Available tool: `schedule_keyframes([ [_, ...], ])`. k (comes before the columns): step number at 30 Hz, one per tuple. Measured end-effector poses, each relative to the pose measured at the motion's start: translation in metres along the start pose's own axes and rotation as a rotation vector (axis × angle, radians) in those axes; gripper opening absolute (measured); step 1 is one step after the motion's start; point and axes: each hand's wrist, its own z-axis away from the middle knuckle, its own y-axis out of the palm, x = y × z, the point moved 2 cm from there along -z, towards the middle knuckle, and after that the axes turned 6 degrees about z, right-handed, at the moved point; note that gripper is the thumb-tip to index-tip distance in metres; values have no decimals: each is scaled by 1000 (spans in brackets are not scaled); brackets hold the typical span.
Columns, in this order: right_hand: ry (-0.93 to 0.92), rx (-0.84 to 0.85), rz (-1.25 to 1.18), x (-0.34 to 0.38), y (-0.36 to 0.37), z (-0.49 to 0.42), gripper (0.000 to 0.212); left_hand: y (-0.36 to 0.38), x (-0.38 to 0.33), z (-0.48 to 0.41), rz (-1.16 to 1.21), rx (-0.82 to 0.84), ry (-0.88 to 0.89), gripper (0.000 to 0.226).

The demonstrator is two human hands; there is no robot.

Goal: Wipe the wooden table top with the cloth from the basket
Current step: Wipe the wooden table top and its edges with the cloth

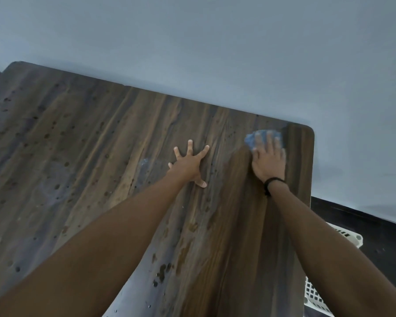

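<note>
A dark wooden table top [82,143] fills most of the view, dusty and spotted on its left and middle, with a cleaner dark streak running along the right side. My right hand [269,160] presses flat on a blue cloth [252,139] near the table's far right corner; most of the cloth is hidden under the fingers. My left hand [189,164] rests on the wood to the left of it, fingers spread wide, holding nothing. The white basket [316,296] stands on the floor beside the table's right edge.
A pale grey wall runs along the table's far edge. To the right, the floor is dark. A black band sits on my right wrist.
</note>
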Motion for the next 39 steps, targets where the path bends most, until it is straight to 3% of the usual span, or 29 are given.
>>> schedule_keyframes([
  [2,-253,31,40,-3,6,13,52,1,0,-3,3,-3,3,129],
  [3,-295,48,44,-13,3,12,51,1,0,-3,4,-3,5,129],
  [4,-268,30,44,-23,-1,2,51,1,-1,-3,0,-2,3,130],
  [8,192,14,-71,-28,-17,-49,54,0,-1,-4,-12,0,-14,130],
  [13,-226,53,50,-15,-6,-27,53,1,-1,-6,-14,9,-14,131],
  [14,-205,32,54,-27,-9,-31,53,1,-2,-5,-14,9,-19,131],
  [18,214,11,-69,-40,-24,-69,53,0,-2,-6,-9,19,-36,132],
  [19,209,9,-56,-29,-22,-71,53,0,-2,-6,-10,18,-34,132],
  [23,-168,11,43,-7,-3,-44,53,1,-2,-8,-8,22,-26,132],
  [24,-192,19,51,-13,-2,-40,52,1,-2,-7,-9,19,-25,132],
  [28,97,16,-56,-10,-17,-78,53,0,-2,-7,-8,15,-29,132],
  [29,100,28,-47,2,-17,-86,54,0,-1,-7,-4,16,-27,132],
  [34,-246,65,43,35,3,-53,53,2,-1,-6,0,15,-19,132],
  [36,-194,28,43,17,0,-53,53,1,-2,-6,-3,20,-22,132],
  [39,45,55,-52,18,-11,-91,54,0,-1,-7,-6,22,-35,132],
])
